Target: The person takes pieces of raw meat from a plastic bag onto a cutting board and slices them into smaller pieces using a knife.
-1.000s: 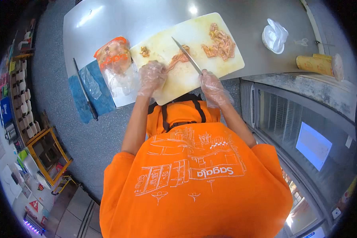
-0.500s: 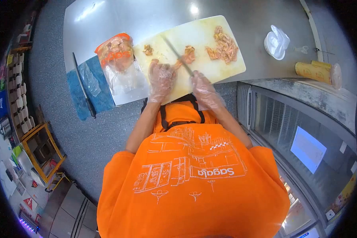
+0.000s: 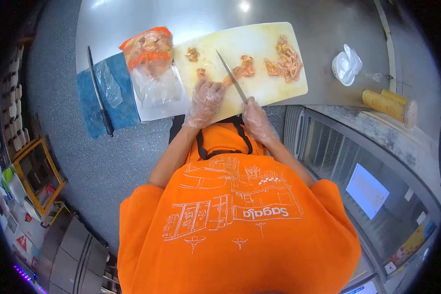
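On the cutting board [image 3: 265,40], the meat strip [image 3: 246,68] passes beneath the knife [image 3: 229,70], one end beside the left hand's [image 3: 206,102] curled fingers, seemingly to steady it; whether they pinch it I cannot tell. The right hand [image 3: 258,119], at the board's near edge, grips the handle, probably for control.

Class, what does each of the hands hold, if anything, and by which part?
Right hand: knife, by its handle end. Left hand: at one end of the meat; whether it grips is hidden.
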A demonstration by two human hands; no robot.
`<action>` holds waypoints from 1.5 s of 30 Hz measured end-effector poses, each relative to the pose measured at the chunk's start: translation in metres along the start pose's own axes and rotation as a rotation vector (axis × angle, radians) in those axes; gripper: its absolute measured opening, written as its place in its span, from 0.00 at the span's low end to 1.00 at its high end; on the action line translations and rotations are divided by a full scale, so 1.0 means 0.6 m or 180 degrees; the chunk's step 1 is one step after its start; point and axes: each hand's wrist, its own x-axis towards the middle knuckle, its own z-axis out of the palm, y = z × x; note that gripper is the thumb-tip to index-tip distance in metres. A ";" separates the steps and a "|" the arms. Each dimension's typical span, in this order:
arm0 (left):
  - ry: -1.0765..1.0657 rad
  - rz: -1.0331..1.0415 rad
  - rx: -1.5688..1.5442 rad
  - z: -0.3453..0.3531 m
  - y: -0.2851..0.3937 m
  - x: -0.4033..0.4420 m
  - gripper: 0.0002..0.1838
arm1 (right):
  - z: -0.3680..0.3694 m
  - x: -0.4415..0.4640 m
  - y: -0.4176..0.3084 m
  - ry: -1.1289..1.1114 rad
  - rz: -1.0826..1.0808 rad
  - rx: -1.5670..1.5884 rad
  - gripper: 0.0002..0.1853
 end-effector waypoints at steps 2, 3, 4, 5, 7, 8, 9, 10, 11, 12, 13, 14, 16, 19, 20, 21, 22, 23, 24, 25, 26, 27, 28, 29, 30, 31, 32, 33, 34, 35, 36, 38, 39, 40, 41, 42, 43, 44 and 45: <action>-0.0055 0.0018 -0.0024 -0.002 -0.002 -0.001 0.12 | -0.045 0.065 -0.077 0.0127 0.0289 0.0496 0.11; -0.0067 0.0027 -0.0085 -0.001 -0.002 -0.007 0.11 | -0.014 0.125 -0.067 0.0631 -0.0400 0.0106 0.13; -0.0074 0.0055 -0.0138 -0.001 -0.001 -0.014 0.11 | 0.018 0.189 -0.058 0.1154 -0.1089 -0.0279 0.14; -0.0185 0.0040 -0.0085 0.000 0.002 -0.023 0.11 | -0.018 0.224 -0.112 0.0785 -0.0422 0.0249 0.15; -0.0328 0.0069 0.0068 0.004 -0.002 -0.024 0.11 | -0.070 0.275 -0.174 0.0442 0.0219 0.0693 0.16; -0.0219 0.0029 -0.0031 -0.006 -0.002 -0.022 0.10 | -0.073 0.292 -0.177 0.0444 0.0221 0.0612 0.17; -0.0087 -0.0022 -0.0130 -0.017 0.000 -0.019 0.10 | -0.080 0.304 -0.177 0.0447 0.0207 0.0510 0.17; 0.0043 -0.0094 -0.0246 -0.024 0.003 -0.016 0.09 | -0.088 0.293 -0.170 0.0529 0.0164 0.0631 0.17; -0.0178 -0.0201 -0.0173 -0.029 0.004 -0.013 0.10 | -0.091 0.260 -0.153 0.0577 0.0122 0.0742 0.17; -0.0393 -0.0330 -0.0101 -0.035 0.003 -0.009 0.10 | -0.093 0.224 -0.134 0.0608 0.0067 0.0843 0.18; -0.0618 -0.0470 -0.0030 -0.037 0.004 -0.007 0.11 | -0.085 0.183 -0.100 0.0801 0.0009 0.1410 0.18; -0.0399 -0.0615 -0.0348 -0.030 0.001 0.001 0.12 | -0.092 0.132 -0.083 0.0964 0.0084 0.1558 0.18; -0.0186 -0.0799 -0.0793 -0.015 -0.010 0.041 0.16 | -0.126 0.032 -0.066 0.1294 0.0351 0.1426 0.19; -0.0552 -0.0834 -0.0784 -0.039 0.000 0.159 0.23 | -0.089 -0.060 0.059 0.1278 0.0805 0.0932 0.17; -0.0720 -0.0735 -0.0738 -0.024 0.001 0.190 0.23 | -0.094 -0.090 0.068 0.1214 0.1058 0.0982 0.18; -0.0896 -0.0635 -0.0690 -0.007 0.002 0.222 0.23 | -0.094 -0.117 0.072 0.1143 0.1317 0.1040 0.19; -0.1071 -0.0534 -0.0636 0.009 0.002 0.252 0.24 | -0.091 -0.137 0.075 0.1204 0.1367 0.0995 0.19; -0.1475 -0.0282 -0.0399 0.032 -0.001 0.281 0.25 | -0.085 -0.153 0.080 0.1269 0.1415 0.0956 0.20; -0.1889 -0.0029 -0.0151 0.060 -0.004 0.302 0.26 | -0.078 -0.164 0.085 0.1324 0.1474 0.0926 0.20; -0.2299 0.0230 0.0111 0.068 0.003 0.316 0.27 | -0.068 -0.169 0.091 0.1510 0.1373 0.0884 0.20; -0.2161 0.0153 0.0018 0.073 0.006 0.317 0.27 | -0.056 -0.173 0.095 0.1695 0.1282 0.0845 0.20; -0.2031 0.0078 -0.0078 0.062 0.010 0.314 0.28 | -0.045 -0.178 0.096 0.1876 0.1200 0.0804 0.20; -0.1905 0.0004 -0.0177 0.038 0.020 0.313 0.29 | -0.046 -0.181 0.090 0.1733 0.1296 0.1024 0.20; -0.2041 -0.0520 -0.0753 0.012 0.029 0.310 0.29 | -0.053 -0.178 0.086 0.1599 0.1384 0.1247 0.20; -0.2168 -0.1056 -0.1323 -0.036 0.049 0.304 0.30 | -0.059 -0.176 0.080 0.1464 0.1468 0.1472 0.21; -0.2286 -0.1618 -0.1891 -0.066 0.061 0.293 0.30 | -0.060 -0.176 0.076 0.1431 0.1464 0.1521 0.21; -0.1931 -0.1421 -0.1724 -0.044 0.051 0.261 0.30 | -0.061 -0.172 0.073 0.1396 0.1443 0.1563 0.21; -0.1563 -0.1232 -0.1563 0.003 0.030 0.212 0.29 | -0.065 -0.166 0.068 0.1354 0.1407 0.1595 0.21; -0.1380 -0.1348 -0.1422 0.006 0.033 0.191 0.27 | -0.074 -0.160 0.059 0.1287 0.1405 0.1620 0.20; -0.1199 -0.1468 -0.1285 0.009 0.036 0.169 0.24 | -0.085 -0.153 0.047 0.1213 0.1394 0.1642 0.20; -0.1209 -0.1889 -0.1165 -0.011 0.064 0.157 0.20 | -0.088 -0.144 0.039 0.1130 0.1383 0.1659 0.19; -0.0826 -0.1932 -0.0899 -0.022 0.091 0.131 0.15 | -0.084 -0.119 0.030 0.1379 0.0931 0.1378 0.16; -0.0463 -0.1572 -0.0748 -0.018 0.096 0.110 0.14 | -0.080 -0.108 0.023 0.1474 0.0713 0.1231 0.15; -0.0094 -0.1209 -0.0598 -0.008 0.096 0.092 0.14 | -0.074 -0.094 0.019 0.1491 0.0596 0.1196 0.14; -0.0092 -0.0897 -0.0565 0.006 0.090 0.089 0.13 | -0.064 -0.076 0.017 0.1512 0.0467 0.1156 0.13; -0.0088 -0.0592 -0.0531 0.025 0.077 0.089 0.13 | -0.054 -0.059 0.014 0.1526 0.0334 0.1113 0.12; -0.0079 -0.0283 -0.0494 0.030 0.072 0.091 0.12 | -0.044 -0.042 0.009 0.1443 0.0302 0.1027 0.12; -0.0205 -0.0255 -0.0426 0.033 0.070 0.087 0.11 | -0.035 -0.026 0.004 0.1364 0.0272 0.0935 0.11; -0.0317 -0.0219 -0.0365 0.031 0.070 0.091 0.11 | -0.031 -0.013 0.007 0.1299 0.0238 0.0831 0.10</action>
